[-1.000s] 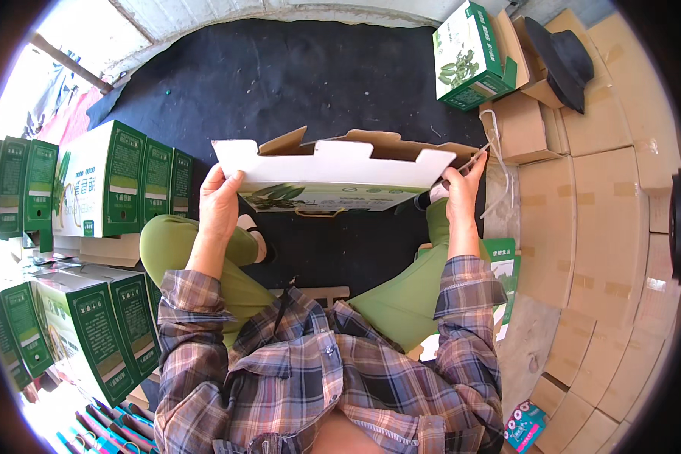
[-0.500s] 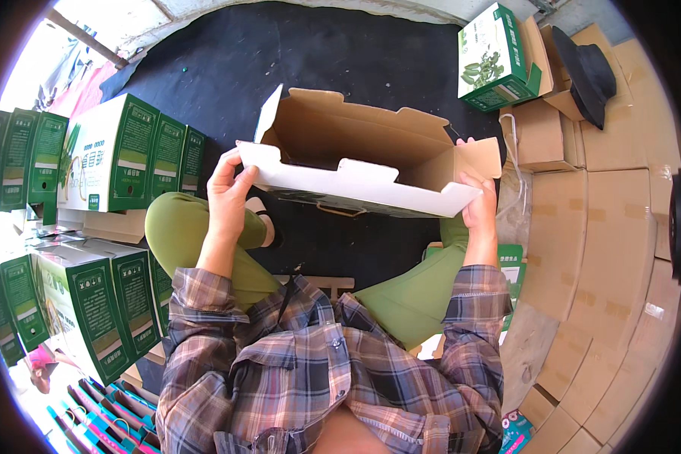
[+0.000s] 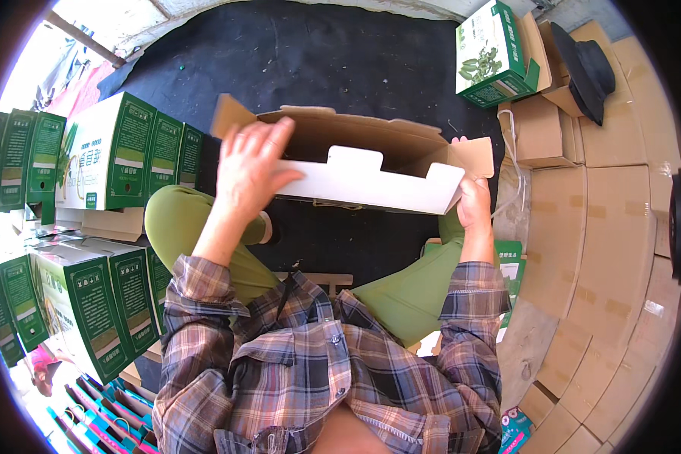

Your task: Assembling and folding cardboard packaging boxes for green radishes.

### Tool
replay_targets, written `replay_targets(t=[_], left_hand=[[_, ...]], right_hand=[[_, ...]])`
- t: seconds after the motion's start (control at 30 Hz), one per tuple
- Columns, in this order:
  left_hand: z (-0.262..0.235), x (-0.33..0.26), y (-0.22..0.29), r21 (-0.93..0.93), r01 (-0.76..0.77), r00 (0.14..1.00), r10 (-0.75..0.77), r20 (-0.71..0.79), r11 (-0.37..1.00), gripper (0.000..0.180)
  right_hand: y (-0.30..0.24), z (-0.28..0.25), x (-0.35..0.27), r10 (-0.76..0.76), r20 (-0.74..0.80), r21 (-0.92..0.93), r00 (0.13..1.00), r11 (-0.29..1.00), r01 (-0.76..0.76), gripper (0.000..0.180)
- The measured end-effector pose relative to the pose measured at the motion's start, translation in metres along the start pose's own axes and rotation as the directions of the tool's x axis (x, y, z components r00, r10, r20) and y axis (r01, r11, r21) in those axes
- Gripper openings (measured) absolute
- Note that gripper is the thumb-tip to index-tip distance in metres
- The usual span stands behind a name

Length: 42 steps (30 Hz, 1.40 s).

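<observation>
Open cardboard carton [image 3: 371, 163] sat in front of the person over a black mat [image 3: 318, 60], brown inside, white flap facing near. Left hand [image 3: 250, 170] lay flat on the carton's left end, fingers spread, not clamped. Right hand [image 3: 473, 204] gripped the right end flap. Hands well apart. Green printed boxes [image 3: 121, 151] stacked left; flat brown cartons [image 3: 613, 250] right.

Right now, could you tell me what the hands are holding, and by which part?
An open cardboard box: the left hand rests on its left end over the white front flap, and the right hand grips its right end.
</observation>
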<state>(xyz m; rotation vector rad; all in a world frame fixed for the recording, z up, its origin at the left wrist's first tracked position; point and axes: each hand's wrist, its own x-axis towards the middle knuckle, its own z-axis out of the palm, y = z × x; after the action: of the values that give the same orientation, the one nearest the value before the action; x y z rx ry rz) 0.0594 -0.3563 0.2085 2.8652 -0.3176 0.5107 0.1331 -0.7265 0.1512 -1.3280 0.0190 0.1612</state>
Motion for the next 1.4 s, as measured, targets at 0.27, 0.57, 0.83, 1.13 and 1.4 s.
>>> replay_targets(t=[0.27,0.57,0.83,1.13,1.4], left_hand=[[0.017,-0.008,-0.024,0.068,0.178,0.981,-0.183,0.071,0.982,0.074],[0.032,0.001,-0.007,-0.005,0.137,0.982,-0.135,0.134,0.991,0.079],[0.033,0.001,-0.004,0.036,0.163,0.976,-0.166,0.144,0.986,0.081],[0.02,-0.008,-0.018,0.034,0.188,0.911,-0.161,-0.379,0.982,0.083],[0.029,-0.018,-0.031,-0.495,0.195,0.955,-0.279,-0.101,0.847,0.033]], right_hand=[[-0.002,0.0,0.0,-0.009,0.007,-0.002,1.0,1.0,0.009,0.06],[-0.005,0.007,-0.007,-0.091,0.094,-0.361,0.991,0.925,0.119,0.054],[0.007,0.016,0.003,-0.249,0.303,-0.783,0.92,0.485,0.39,0.048],[0.006,0.03,0.007,-0.202,0.232,-0.844,0.951,0.444,0.3,0.068],[0.005,0.031,0.008,-0.202,0.233,-0.85,0.951,0.433,0.3,0.072]])
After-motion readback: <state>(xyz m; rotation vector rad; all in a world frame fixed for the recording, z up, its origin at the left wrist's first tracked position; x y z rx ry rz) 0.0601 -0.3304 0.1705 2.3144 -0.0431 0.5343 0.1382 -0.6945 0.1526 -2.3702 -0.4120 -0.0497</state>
